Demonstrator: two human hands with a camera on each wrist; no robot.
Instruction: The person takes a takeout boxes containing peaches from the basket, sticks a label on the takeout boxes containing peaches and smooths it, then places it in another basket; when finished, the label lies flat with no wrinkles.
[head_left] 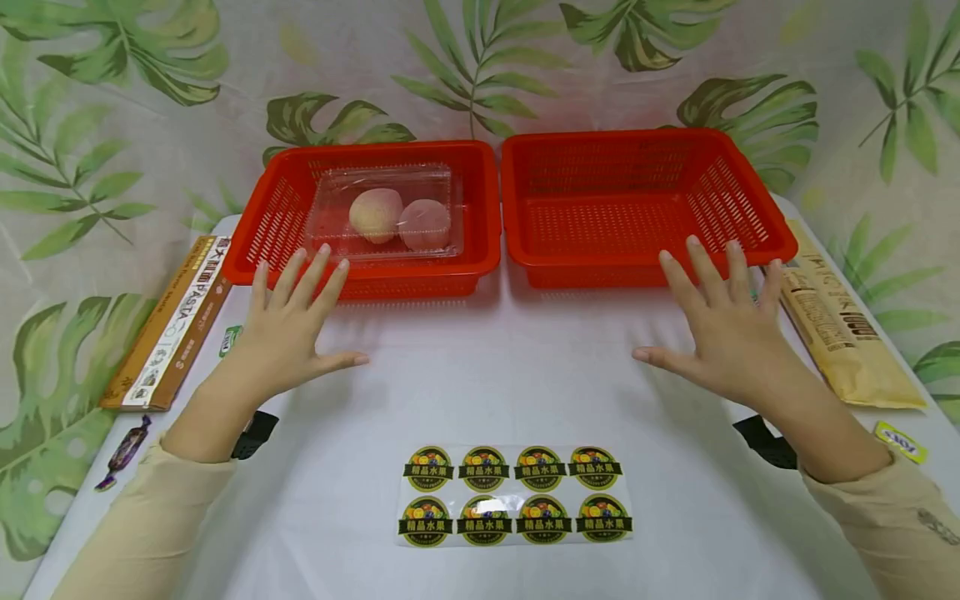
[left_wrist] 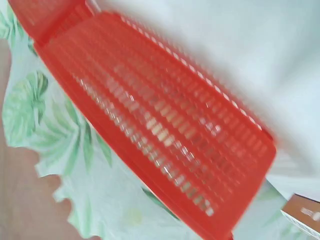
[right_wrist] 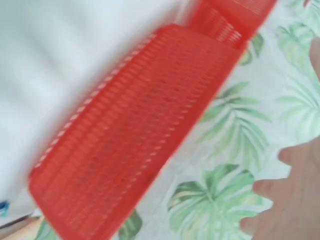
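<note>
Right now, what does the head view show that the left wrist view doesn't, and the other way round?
Only the head view shows the clear sheet of round black-and-gold stickers, the dark purple twist-wrapped candy and the person's right hand.

Only the left wrist view shows blurred pale patches through the slots of the left red plastic basket.

Both share that basket, the other red plastic basket, the brown-and-white box, the white tablecloth and the green leaf-print fabric.

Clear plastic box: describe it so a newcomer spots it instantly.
Two red baskets stand side by side on the white tabletop. The clear plastic box lies inside the left basket. Unlike the baskets, it's see-through, with two round fruits showing inside.
</note>
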